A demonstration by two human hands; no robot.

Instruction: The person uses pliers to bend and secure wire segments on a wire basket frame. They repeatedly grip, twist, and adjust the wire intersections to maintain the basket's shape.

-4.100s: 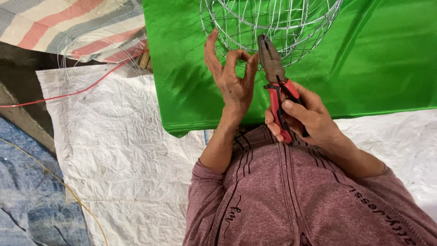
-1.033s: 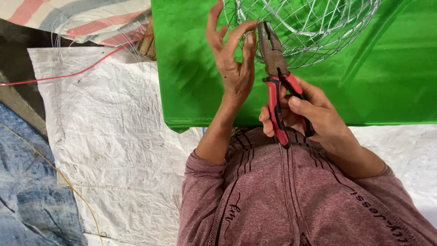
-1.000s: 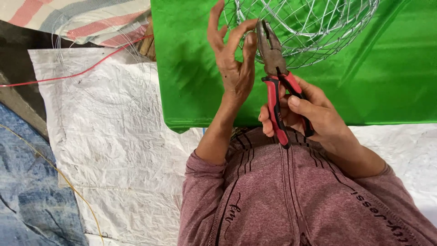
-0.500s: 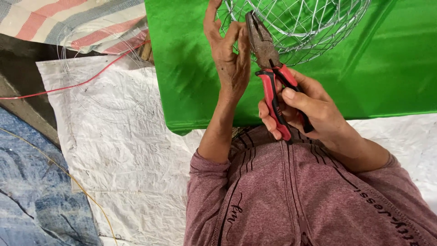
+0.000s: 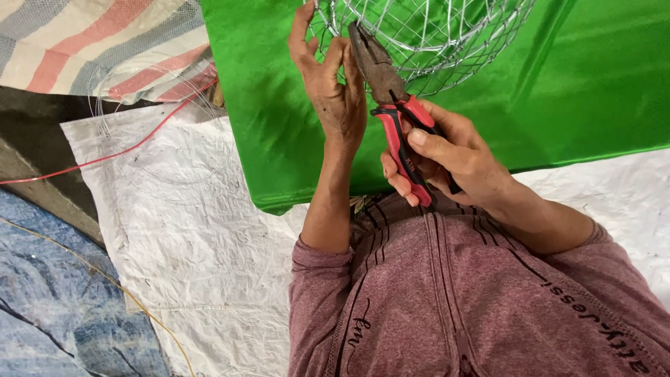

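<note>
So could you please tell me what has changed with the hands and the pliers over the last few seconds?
The left hand has risen from the green cloth to the rim of the round wire-mesh basket, fingers now touching it. The red-and-black-handled pliers moved up with it, their tip now at the rim. The right hand kept its grip on the handles; nothing was let go.

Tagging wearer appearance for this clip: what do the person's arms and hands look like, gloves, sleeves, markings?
Both hands are bare: no gloves, rings or watch visible on the left hand or right hand. The forearms are bare too. The sleeves of a mauve heathered zip top are pushed up toward the elbows. The top has thin dark stripes near the collar and dark lettering on the chest.
</note>
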